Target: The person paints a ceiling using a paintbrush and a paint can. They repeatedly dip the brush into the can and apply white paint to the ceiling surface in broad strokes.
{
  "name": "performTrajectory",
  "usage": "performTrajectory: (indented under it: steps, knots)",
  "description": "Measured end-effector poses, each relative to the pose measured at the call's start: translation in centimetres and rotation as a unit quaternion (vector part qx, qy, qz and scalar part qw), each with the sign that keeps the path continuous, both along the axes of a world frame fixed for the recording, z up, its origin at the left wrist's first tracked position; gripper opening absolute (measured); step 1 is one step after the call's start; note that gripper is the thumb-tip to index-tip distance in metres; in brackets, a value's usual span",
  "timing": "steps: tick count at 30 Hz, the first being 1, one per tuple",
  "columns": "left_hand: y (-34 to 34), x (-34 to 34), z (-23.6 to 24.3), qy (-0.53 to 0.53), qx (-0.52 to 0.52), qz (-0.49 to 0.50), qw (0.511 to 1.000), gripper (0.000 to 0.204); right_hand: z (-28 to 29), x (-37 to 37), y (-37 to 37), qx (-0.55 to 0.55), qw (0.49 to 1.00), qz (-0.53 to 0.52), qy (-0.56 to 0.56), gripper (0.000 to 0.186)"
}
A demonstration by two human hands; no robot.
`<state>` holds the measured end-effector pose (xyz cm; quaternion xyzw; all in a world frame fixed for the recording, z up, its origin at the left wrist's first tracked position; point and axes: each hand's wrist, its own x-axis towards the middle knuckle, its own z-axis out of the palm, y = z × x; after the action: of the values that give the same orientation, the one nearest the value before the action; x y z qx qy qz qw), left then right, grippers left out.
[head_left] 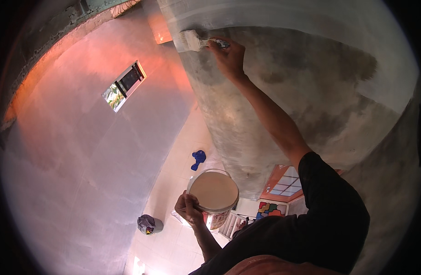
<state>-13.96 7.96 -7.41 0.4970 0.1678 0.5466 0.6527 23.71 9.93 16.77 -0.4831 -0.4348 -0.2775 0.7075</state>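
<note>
The person stands high, close under the ceiling, and paints a grey wall [283, 91]. The right hand [228, 57] is closed around the handle of a paintbrush [192, 40], whose bristles press on the wall at the edge where fresh white paint meets bare grey. The left hand [188, 208] holds a paint bucket [213, 192] by its rim, low beside the body. I judge the painting is at an early stage; the next stroke needs even pressure along that edge.
</note>
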Motion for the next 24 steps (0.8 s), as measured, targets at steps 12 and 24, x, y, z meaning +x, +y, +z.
performTrajectory:
  steps: [12, 24]
  knots:
    - [0.0, 2.4, 0.6, -0.007, 0.022, -0.065, 0.998, 0.036, 0.0, -0.7, -21.5, -0.010, 0.979, -0.198, 0.040, 0.029]
    - [0.3, 3.1, 0.2, 0.024, 0.000, -0.074, 0.997, 0.036, 0.0, -4.9, -21.7, -0.084, 0.829, -0.526, -0.172, 0.026]
